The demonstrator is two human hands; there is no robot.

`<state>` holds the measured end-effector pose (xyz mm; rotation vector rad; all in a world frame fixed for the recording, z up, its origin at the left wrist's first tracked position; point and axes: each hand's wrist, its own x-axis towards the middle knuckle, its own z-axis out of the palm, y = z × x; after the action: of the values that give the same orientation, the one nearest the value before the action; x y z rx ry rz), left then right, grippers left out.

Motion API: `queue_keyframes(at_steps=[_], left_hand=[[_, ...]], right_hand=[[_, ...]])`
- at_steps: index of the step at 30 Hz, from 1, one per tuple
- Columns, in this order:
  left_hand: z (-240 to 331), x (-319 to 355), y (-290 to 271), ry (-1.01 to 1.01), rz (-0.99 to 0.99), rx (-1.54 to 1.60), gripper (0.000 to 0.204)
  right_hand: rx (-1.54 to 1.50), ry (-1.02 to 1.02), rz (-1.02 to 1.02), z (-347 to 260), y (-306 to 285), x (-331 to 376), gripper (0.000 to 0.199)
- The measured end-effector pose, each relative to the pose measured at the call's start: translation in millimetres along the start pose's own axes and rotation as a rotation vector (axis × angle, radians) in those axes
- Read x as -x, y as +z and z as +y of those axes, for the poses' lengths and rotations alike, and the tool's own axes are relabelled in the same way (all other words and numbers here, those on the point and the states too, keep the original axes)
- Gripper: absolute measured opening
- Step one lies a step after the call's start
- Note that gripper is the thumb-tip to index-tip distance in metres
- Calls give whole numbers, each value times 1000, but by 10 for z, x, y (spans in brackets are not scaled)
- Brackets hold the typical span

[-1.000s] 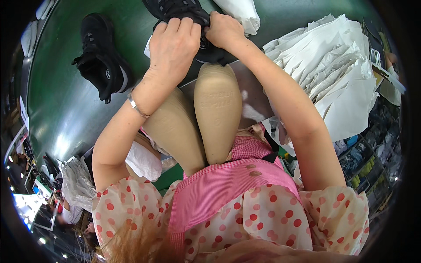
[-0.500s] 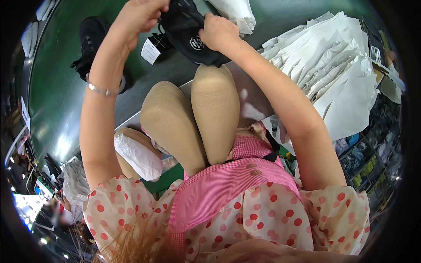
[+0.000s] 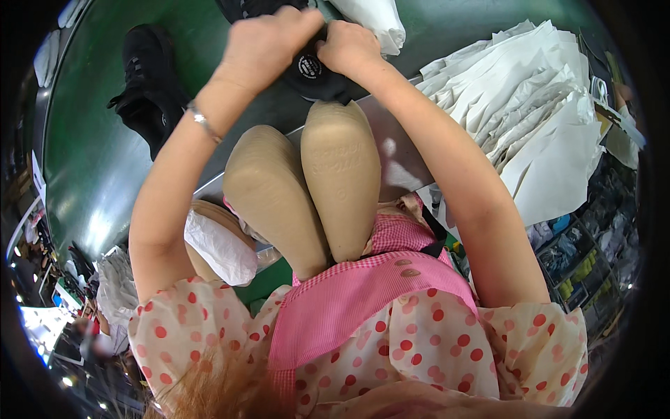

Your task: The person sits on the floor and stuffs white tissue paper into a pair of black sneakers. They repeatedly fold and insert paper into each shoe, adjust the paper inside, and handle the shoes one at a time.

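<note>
The bare left hand (image 3: pixel 273 43) hides the middle of the black fabric shoe (image 3: pixel 322 85) beneath it, whose far end the upper edge cuts off; what its curled fingers grip cannot be told. Beyond the bare right hand (image 3: pixel 351 49), a crumpled white wrapped bundle (image 3: pixel 382 26) is cropped too.

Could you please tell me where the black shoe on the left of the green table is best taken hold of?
Probably by the left rim of its opening, coming from above left: the shoe points its toe away, the opening is at the near end, and the left forearm overlaps its right side.
</note>
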<state>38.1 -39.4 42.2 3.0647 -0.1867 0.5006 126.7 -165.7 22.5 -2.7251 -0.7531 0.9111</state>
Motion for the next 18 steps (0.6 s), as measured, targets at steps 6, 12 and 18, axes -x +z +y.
queue_keyframes(at_steps=[6, 12, 18], left_hand=[[-726, -5, 80, -1165, 175, 1448, 22], [-528, -240, 32, -1209, 207, 1408, 26], [-550, -51, 131, -788, 124, 962, 24]], right_hand=[[10, -110, 9, 11, -66, 71, 31], [16, -33, 7, 106, -23, -27, 27], [118, -170, -34, -48, -326, 251, 41]])
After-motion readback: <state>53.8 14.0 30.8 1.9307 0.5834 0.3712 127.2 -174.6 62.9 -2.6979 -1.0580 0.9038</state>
